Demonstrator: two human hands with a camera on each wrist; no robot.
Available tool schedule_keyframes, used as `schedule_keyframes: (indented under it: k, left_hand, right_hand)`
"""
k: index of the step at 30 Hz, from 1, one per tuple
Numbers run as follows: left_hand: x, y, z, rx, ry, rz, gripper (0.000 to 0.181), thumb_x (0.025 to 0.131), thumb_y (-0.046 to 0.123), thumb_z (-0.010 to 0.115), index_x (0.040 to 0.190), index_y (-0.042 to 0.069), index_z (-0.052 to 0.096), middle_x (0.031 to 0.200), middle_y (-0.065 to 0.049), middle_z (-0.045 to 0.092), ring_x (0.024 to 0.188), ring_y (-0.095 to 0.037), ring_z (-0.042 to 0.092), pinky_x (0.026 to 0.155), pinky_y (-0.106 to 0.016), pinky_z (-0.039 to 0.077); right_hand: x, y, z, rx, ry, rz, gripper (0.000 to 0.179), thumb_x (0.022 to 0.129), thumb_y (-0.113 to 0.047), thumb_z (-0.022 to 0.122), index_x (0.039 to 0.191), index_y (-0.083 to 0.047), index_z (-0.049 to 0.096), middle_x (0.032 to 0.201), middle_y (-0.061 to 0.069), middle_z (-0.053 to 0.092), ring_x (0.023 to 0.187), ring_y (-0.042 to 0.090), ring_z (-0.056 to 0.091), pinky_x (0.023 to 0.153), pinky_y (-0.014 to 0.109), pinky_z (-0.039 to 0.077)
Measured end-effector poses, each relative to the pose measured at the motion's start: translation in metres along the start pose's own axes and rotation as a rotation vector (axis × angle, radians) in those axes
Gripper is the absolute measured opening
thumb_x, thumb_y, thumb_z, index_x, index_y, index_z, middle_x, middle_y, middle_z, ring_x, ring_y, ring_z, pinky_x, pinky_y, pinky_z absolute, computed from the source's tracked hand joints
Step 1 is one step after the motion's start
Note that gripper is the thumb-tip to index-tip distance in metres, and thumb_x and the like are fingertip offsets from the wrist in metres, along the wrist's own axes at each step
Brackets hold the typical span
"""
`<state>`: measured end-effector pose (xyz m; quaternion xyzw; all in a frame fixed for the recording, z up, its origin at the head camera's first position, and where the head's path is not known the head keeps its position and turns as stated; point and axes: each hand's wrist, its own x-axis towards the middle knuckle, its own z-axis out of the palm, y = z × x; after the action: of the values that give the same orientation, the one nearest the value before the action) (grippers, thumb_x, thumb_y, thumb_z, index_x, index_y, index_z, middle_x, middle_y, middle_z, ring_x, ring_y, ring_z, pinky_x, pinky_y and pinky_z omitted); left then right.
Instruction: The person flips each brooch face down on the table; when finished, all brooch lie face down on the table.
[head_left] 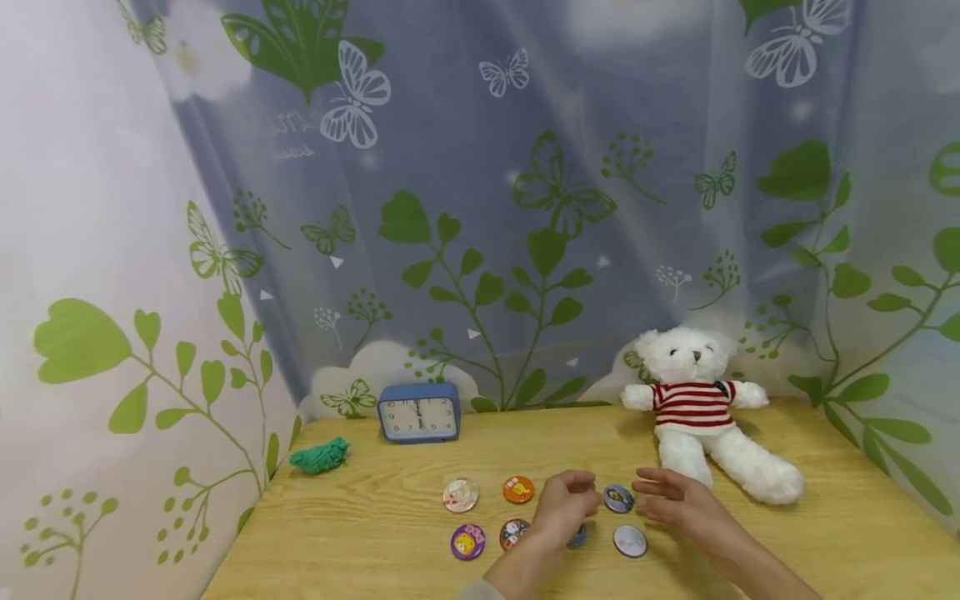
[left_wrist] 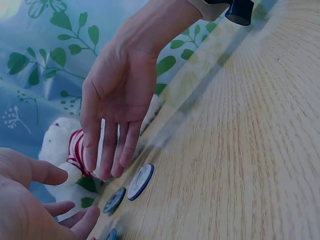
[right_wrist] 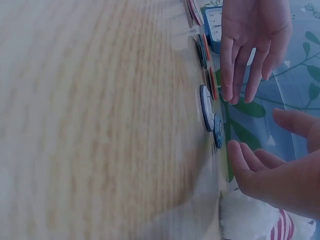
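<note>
Several round badges lie flat on the wooden table. My left hand (head_left: 555, 512) hovers over them with its fingers extended, partly hiding a blue badge (head_left: 577, 536). My right hand (head_left: 686, 507) is held apart from it, palm inward and fingers loosely straight, in front of the teddy bear. Between the two hands lie a dark blue badge (head_left: 618, 498) and a whitish badge (head_left: 630, 542). Left of the left hand are an orange badge (head_left: 518, 489), a red-and-green badge (head_left: 512, 532), a pale badge (head_left: 460, 495) and a purple badge (head_left: 468, 542). Both hands hold nothing.
A white teddy bear (head_left: 692, 408) in a red-striped shirt sits at the back right. At the back left stand a blue clock (head_left: 418, 414) and a green crumpled bundle (head_left: 321, 456). A leaf-and-butterfly patterned curtain (head_left: 450, 183) hangs behind the table (head_left: 360, 517).
</note>
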<state>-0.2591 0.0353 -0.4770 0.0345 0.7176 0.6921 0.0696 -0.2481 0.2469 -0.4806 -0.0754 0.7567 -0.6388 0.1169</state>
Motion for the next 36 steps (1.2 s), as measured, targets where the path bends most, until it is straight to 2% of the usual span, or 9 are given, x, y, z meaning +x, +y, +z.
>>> schedule_keyframes:
  k: [8, 16, 23, 36]
  left_hand:
    - [0.002, -0.001, 0.006, 0.038, 0.007, -0.028, 0.034, 0.088, -0.002, 0.067, 0.121, -0.008, 0.068, 0.108, -0.014, 0.066, 0.085, -0.022, 0.068, 0.079, -0.034, 0.061]
    - [0.004, 0.001, 0.014, 0.06, 0.021, -0.061, 0.032, 0.089, 0.0, 0.068, 0.12, -0.008, 0.067, 0.103, -0.007, 0.062, 0.083, -0.021, 0.065, 0.075, -0.033, 0.059]
    - [0.005, -0.004, 0.019, 0.086, 0.038, -0.03, 0.034, 0.085, -0.004, 0.067, 0.119, -0.01, 0.065, 0.102, -0.008, 0.062, 0.076, -0.019, 0.061, 0.07, -0.031, 0.058]
    - [0.005, -0.006, 0.024, 0.075, 0.043, -0.024, 0.035, 0.085, -0.006, 0.066, 0.119, -0.009, 0.066, 0.102, -0.009, 0.065, 0.079, -0.014, 0.058, 0.069, -0.028, 0.056]
  right_hand:
    - [0.004, 0.001, 0.0, -0.004, 0.023, 0.038, 0.069, 0.104, -0.016, 0.06, 0.152, 0.02, 0.027, 0.148, 0.041, 0.044, 0.128, 0.039, 0.059, 0.102, 0.046, 0.056]
    - [0.009, 0.003, -0.002, -0.003, 0.041, 0.062, 0.066, 0.103, -0.012, 0.06, 0.151, 0.021, 0.028, 0.146, 0.042, 0.045, 0.127, 0.04, 0.059, 0.1, 0.046, 0.057]
    - [0.011, 0.007, -0.001, 0.003, 0.022, 0.035, 0.064, 0.102, -0.01, 0.059, 0.148, 0.023, 0.028, 0.142, 0.043, 0.047, 0.121, 0.033, 0.063, 0.095, 0.041, 0.059]
    - [0.013, 0.011, 0.005, -0.016, 0.042, 0.023, 0.06, 0.102, -0.011, 0.061, 0.145, 0.023, 0.036, 0.142, 0.041, 0.05, 0.124, 0.036, 0.062, 0.095, 0.04, 0.059]
